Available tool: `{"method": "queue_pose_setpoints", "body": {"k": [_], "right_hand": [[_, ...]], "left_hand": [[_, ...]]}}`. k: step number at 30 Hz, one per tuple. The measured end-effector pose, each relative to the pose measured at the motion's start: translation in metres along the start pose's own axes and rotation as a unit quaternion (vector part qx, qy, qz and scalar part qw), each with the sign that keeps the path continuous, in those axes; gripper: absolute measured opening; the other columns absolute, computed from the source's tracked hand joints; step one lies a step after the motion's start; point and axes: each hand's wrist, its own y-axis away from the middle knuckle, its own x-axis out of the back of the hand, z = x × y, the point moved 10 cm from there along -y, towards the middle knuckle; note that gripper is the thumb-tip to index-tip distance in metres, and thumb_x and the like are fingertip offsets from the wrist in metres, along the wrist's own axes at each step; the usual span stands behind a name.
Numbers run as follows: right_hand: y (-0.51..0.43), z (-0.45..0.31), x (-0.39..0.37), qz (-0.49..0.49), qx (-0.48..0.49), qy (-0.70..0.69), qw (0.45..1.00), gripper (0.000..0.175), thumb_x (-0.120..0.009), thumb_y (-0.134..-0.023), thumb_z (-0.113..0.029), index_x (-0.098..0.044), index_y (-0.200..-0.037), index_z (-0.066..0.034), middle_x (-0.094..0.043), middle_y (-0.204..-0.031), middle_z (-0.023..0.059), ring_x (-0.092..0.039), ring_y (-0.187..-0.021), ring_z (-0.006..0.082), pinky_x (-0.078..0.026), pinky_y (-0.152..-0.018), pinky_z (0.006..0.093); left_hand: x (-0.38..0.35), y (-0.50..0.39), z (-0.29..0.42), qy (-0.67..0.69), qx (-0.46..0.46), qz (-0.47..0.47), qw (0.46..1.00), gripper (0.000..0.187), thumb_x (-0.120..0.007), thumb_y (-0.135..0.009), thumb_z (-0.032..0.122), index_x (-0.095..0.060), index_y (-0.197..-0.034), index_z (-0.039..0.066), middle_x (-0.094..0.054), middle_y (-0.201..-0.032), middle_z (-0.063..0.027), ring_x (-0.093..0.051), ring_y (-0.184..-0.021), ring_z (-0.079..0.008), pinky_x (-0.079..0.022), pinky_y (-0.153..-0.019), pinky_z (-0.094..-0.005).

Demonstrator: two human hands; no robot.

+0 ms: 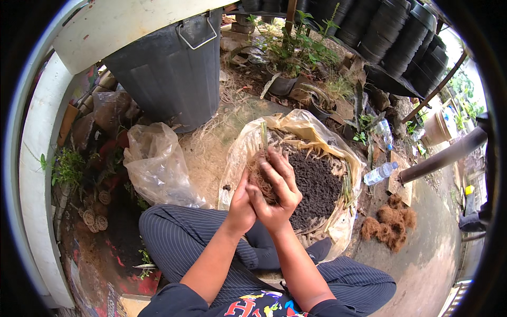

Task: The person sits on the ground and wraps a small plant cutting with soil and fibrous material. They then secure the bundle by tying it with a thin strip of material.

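Both of my hands are cupped around a ball of brown coconut fibre, with a green plant cutting sticking up out of it. My left hand supports the ball from the left and below. On its right side, the soil-stained fingers of my right hand wrap over the fibre. Just beyond and to the right of my hands, dark crumbly soil fills an opened plastic sack with its edges rolled down. Several long green cut pieces lie along the sack's right inner side.
Clumps of loose coconut fibre lie on the concrete at right, near a plastic bottle and a slanted pole. A crumpled clear plastic bag is at left, below a large dark bin. Woven balls sit far left.
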Motion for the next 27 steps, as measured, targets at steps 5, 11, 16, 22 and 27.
{"method": "queue_pose_setpoints", "body": {"k": [5,11,16,22,27], "right_hand": [[0.006,0.000,-0.009,-0.040,0.005,0.014,0.999,0.013,-0.073,-0.094,-0.005,-0.082,-0.104,-0.0016,-0.079,-0.117,0.0171,-0.069,-0.128,0.0391,-0.035,-0.124,0.0613],[0.025,0.011,-0.012,0.039,-0.022,-0.071,0.996,0.067,-0.040,-0.112,-0.049,-0.052,-0.156,0.0007,-0.072,-0.135,0.0221,-0.063,-0.135,0.0419,-0.027,-0.127,0.0568],[0.019,0.002,-0.019,-0.006,0.005,0.028,1.000,0.088,-0.023,-0.110,-0.064,-0.024,-0.169,0.0010,-0.012,-0.175,0.0308,-0.015,-0.162,0.0485,-0.013,-0.129,0.0596],[0.026,0.010,-0.026,0.083,-0.202,-0.177,0.960,0.067,-0.033,-0.118,-0.039,-0.015,-0.171,-0.0039,-0.015,-0.178,0.0176,-0.019,-0.164,0.0345,-0.022,-0.130,0.0476],[0.039,0.020,-0.048,0.076,-0.355,-0.356,0.861,0.052,-0.041,-0.118,-0.027,-0.041,-0.161,0.0013,-0.046,-0.163,0.0176,-0.052,-0.143,0.0244,-0.041,-0.120,0.0391]], "left_hand": [[-0.007,-0.009,0.017,0.040,0.018,-0.080,0.996,0.096,-0.050,-0.103,0.070,-0.035,-0.161,-0.005,-0.051,-0.156,-0.0176,-0.051,-0.144,-0.0264,-0.042,-0.121,-0.0402],[0.020,-0.005,-0.004,-0.054,-0.001,0.053,0.997,0.074,-0.069,-0.104,0.051,-0.049,-0.150,-0.003,-0.064,-0.141,-0.0120,-0.065,-0.124,-0.0187,-0.051,-0.107,-0.0349],[0.070,0.002,-0.023,0.040,0.017,0.224,0.974,0.048,-0.055,-0.114,0.028,-0.051,-0.150,-0.004,-0.062,-0.145,-0.0147,-0.059,-0.134,-0.0216,-0.046,-0.116,-0.0378],[0.076,0.014,-0.003,-0.027,-0.021,0.237,0.971,0.046,-0.044,-0.116,0.024,-0.046,-0.151,-0.006,-0.058,-0.150,-0.0194,-0.055,-0.139,-0.0262,-0.043,-0.121,-0.0405],[0.021,0.007,0.038,-0.037,-0.087,0.043,0.995,0.045,-0.046,-0.113,0.028,-0.061,-0.137,-0.007,-0.060,-0.149,-0.0189,-0.062,-0.130,-0.0232,-0.048,-0.115,-0.0392]]}}
